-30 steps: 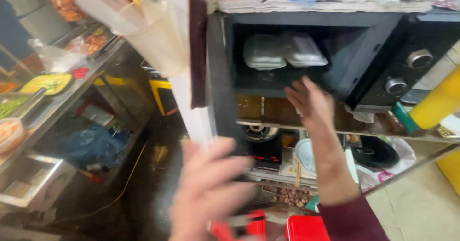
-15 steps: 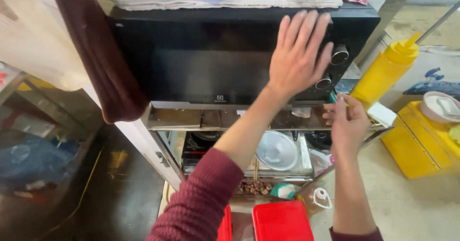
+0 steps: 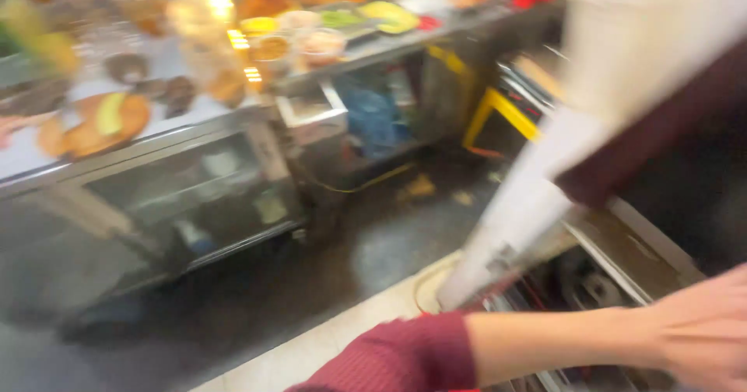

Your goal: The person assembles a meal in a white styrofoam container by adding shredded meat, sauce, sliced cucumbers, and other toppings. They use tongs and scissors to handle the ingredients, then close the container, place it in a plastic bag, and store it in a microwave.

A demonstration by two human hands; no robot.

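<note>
The picture is heavily blurred by motion. My left forearm in a maroon sleeve (image 3: 405,357) reaches across the bottom toward the right. My left hand (image 3: 704,330) sits at the lower right edge, partly cut off, in front of a low metal shelf (image 3: 615,260) that holds dark round items. Its fingers are out of the picture, and I cannot see it holding anything. A dark maroon cloth (image 3: 661,135) hangs just above the arm. My right hand is out of sight.
A steel counter (image 3: 194,127) along the left and back carries several plates and bowls of food. A blue bag (image 3: 373,112) lies beneath it, beside a yellow frame (image 3: 498,108). A white slanted post (image 3: 529,197) stands at right; the floor is dark and wet.
The view has swung left from the black microwave to the food counter. My left hand has come off the microwave door and dropped low. My right hand has left the picture.
</note>
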